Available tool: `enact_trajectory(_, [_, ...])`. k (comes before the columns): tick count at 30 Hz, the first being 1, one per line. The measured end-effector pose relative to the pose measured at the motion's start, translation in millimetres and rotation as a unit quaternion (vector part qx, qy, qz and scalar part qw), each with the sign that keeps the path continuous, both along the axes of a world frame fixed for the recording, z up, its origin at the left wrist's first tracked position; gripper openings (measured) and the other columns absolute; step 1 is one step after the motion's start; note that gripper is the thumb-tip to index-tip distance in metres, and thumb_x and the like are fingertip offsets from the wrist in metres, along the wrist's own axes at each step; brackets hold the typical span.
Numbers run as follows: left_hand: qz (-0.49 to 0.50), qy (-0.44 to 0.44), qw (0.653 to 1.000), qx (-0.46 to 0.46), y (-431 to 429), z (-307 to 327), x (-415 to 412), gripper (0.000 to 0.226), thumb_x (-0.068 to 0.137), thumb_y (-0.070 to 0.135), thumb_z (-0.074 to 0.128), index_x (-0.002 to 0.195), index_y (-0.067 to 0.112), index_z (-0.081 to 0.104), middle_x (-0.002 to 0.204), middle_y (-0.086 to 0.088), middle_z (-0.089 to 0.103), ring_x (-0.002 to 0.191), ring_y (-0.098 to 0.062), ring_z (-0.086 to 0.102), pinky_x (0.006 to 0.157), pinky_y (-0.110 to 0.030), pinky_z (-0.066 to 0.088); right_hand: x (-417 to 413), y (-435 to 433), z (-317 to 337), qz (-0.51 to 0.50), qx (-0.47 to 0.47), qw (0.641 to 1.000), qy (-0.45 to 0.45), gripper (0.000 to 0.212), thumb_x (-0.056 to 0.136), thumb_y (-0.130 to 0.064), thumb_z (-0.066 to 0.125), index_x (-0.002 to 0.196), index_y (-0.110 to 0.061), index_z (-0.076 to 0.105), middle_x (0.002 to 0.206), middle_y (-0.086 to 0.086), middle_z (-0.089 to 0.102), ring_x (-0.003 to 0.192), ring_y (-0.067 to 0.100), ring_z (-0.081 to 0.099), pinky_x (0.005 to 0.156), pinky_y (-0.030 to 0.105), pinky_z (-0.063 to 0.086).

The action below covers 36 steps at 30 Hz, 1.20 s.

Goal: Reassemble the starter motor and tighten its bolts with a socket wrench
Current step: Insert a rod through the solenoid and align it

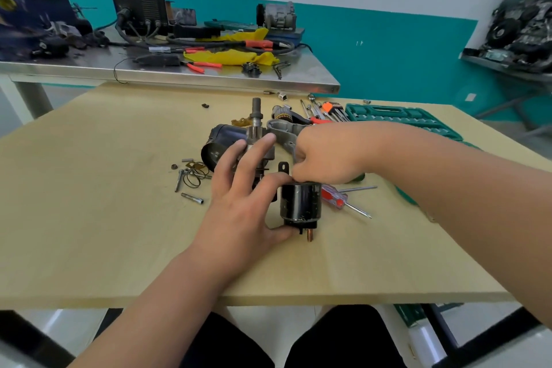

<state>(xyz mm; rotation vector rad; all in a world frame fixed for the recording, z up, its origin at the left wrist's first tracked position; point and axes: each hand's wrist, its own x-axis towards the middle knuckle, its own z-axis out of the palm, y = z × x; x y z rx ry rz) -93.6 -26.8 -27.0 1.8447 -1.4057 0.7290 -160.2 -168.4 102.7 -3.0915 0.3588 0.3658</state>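
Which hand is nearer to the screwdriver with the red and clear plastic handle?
Right. The right hand is just beyond the red-and-clear-handled screwdriver, almost over its handle. The left hand grips the black cylindrical solenoid, which sits between it and the screwdriver.

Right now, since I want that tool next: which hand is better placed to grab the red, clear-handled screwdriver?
Right hand, probably: the red-handled screwdriver lies beside its wrist; the left hand grips the black cylindrical solenoid.

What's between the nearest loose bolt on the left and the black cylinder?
In the head view, the left hand lies there, thumb and forefinger gripping the black cylinder; the bolt lies apart from it.
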Motion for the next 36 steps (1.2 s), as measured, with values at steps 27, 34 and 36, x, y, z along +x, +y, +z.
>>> enact_trajectory(27, [-0.031,-0.017,0.999,-0.016,2.1,-2.6,-1.4,0.062,0.063,0.048,0.082,0.112,0.027,0.052,0.153,-0.001,0.023,0.144,-0.032,0.016,0.114,-0.048,0.028,-49.9,-74.1,-68.9,-0.026,-0.156,0.987,0.035,0.029,0.096,-0.028,0.047,0.121,-0.026,0.062,0.110,-0.002,0.058,0.094,0.017,0.058,0.076,0.035,0.054])
enact_trajectory(34, [-0.031,-0.025,0.999,-0.018,2.7,-1.5,-2.2,0.062,0.061,0.045,0.083,0.112,0.026,0.052,0.152,-0.001,0.025,0.142,-0.034,0.017,0.114,-0.044,0.026,-43.1,-78.2,-71.6,-0.015,-0.147,0.989,-0.005,0.036,0.098,-0.031,0.046,0.133,-0.028,0.052,0.123,-0.004,0.050,0.102,0.016,0.056,0.080,0.033,0.054])
enact_trajectory(36, [-0.035,-0.018,0.999,-0.018,3.0,-1.6,-2.4,0.059,0.065,0.048,0.079,0.112,0.026,0.052,0.153,-0.001,0.024,0.142,-0.033,0.016,0.115,-0.042,0.025,-37.6,-75.8,-72.6,-0.021,-0.165,0.986,0.008,0.029,0.098,-0.028,0.046,0.122,-0.025,0.060,0.113,-0.001,0.053,0.094,0.018,0.058,0.075,0.034,0.055])
